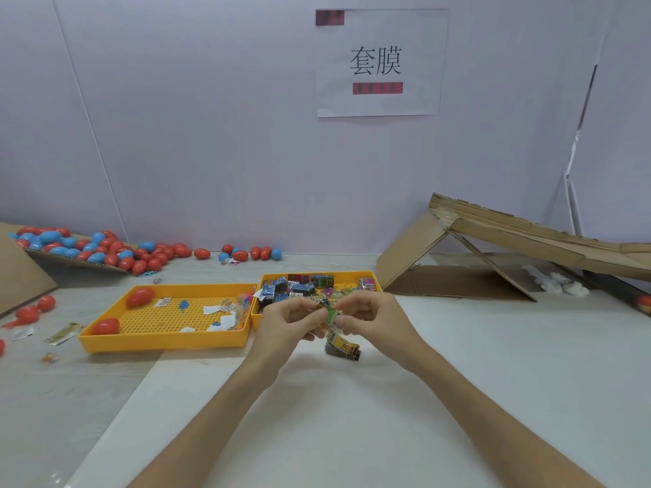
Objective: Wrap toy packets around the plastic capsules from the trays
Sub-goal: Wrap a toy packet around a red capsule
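We see left hand [292, 320] and right hand [370, 317] pinching a toy packet [333, 315] between curled fingertips; its strip dangles below them.

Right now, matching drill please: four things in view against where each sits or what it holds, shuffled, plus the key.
1. left yellow plastic tray
2. right yellow plastic tray
3. printed packet strip
4. white paper sign

A. up on the wall
B. pinched between left hand and right hand
C. holds two red egg-shaped plastic capsules
D. piled with loose toy packets

Pairs: 1-C, 2-D, 3-B, 4-A
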`<state>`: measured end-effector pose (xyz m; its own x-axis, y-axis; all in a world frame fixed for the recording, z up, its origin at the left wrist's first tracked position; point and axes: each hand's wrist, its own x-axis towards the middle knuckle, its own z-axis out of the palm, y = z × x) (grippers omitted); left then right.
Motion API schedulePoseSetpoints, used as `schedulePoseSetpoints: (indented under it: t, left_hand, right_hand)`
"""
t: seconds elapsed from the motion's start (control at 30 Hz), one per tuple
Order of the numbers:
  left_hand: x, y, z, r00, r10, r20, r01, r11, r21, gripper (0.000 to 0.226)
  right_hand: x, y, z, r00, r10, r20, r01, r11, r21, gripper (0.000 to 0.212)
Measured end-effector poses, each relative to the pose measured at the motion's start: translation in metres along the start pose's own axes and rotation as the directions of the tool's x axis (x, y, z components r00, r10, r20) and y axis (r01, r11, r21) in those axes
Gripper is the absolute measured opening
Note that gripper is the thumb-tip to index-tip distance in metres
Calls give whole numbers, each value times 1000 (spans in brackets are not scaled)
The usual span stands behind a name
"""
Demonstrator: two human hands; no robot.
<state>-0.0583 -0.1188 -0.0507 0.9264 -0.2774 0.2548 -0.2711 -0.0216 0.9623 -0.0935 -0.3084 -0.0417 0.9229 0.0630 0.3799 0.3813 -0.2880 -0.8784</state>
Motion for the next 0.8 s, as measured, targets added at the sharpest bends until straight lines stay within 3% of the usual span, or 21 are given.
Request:
schedulePoseSetpoints:
  t: [0.2,0.4,0.6,0.8]
  left_hand:
    - [0,0,0,1000,29,-2,-29,999,36,10]
    - [-3,1,2,998,46,33,-47,998,37,12]
    - [-4,4,4,997,48,59,-50,998,28,35]
    - [-5,4,5,988,46,145,-59,994,87,26]
  right_hand:
    - [0,-2,0,1000,-6,4,6,1000,-21,8]
    - [-2,-2,4,1000,-7,29,8,999,-36,17]
    - [-2,-1,3,1000,8,8,-7,999,-36,9]
    - [-2,-3,2,1000,4,23,-3,999,-32,10]
